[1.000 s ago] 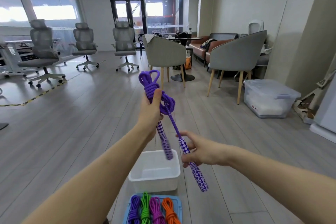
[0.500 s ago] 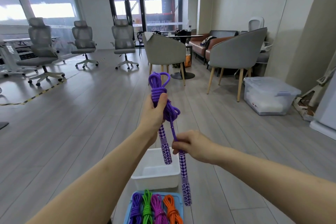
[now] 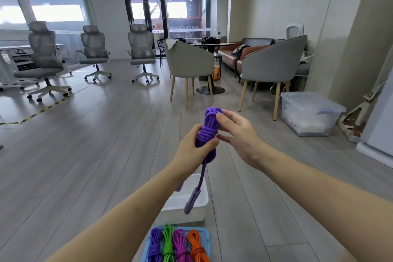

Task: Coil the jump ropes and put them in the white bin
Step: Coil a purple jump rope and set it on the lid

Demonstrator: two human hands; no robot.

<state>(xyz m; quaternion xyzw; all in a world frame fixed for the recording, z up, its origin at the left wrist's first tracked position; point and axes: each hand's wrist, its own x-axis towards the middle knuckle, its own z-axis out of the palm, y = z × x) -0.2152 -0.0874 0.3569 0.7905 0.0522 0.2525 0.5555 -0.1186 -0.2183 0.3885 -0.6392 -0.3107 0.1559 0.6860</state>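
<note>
The grey plank floor [image 3: 85, 155] carries the work area; swivel chairs and armchairs stand far off, and a lidded clear storage box [image 3: 308, 112] sits at the far right. Near the person, the white bin [image 3: 189, 204] rests on the floor, and just nearer than it lies a blue tray [image 3: 207, 238] holding four bundled ropes in purple, green, magenta and orange. Step in hand: securing the coil of the purple jump rope [image 3: 207, 132], held in the air above and beyond the bin. The bundle appears wrapped round its middle; one handle [image 3: 191, 202] hangs on a short tail over the bin, blurred. The left hand [image 3: 191, 149] grasps the lower part of the bundle, fingers curled round it, thumb across the front. The right hand [image 3: 236, 132] is mostly spread, its fingertips touching the top loops; whether it pinches them cannot be told. Judged next move: tuck the hanging end, then lower the bundle straight down into the bin and release.
</note>
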